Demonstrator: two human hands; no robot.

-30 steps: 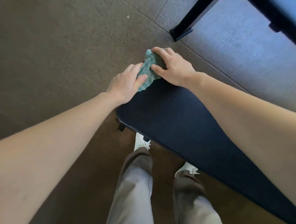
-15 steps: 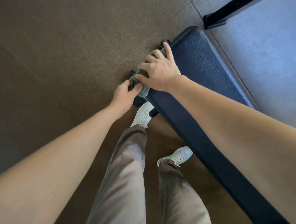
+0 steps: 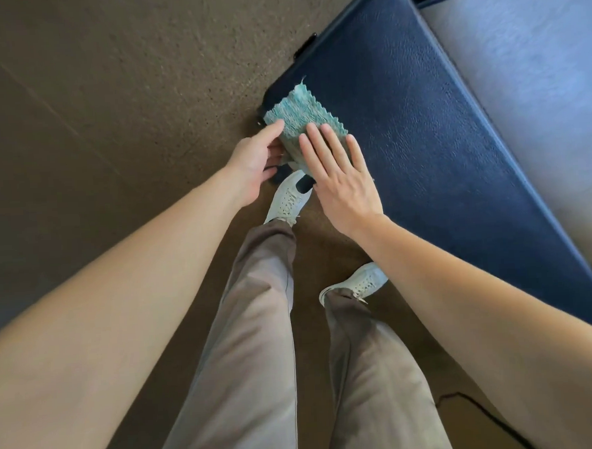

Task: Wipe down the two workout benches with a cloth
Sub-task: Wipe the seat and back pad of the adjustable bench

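The right hand (image 3: 342,180) lies flat with fingers spread wide, pressing a teal cloth (image 3: 302,115) onto the near edge of a dark blue bench (image 3: 419,121), just above the centre of the frame. The left hand (image 3: 255,163) pinches the cloth's left edge where it hangs over the bench side. To wipe well, the palm likely needs firm, even pressure and long overlapping strokes along the pad, with the cloth kept spread flat. One cloth, one bench pad, two hands and two white shoes (image 3: 288,199) show; the second bench cannot be identified.
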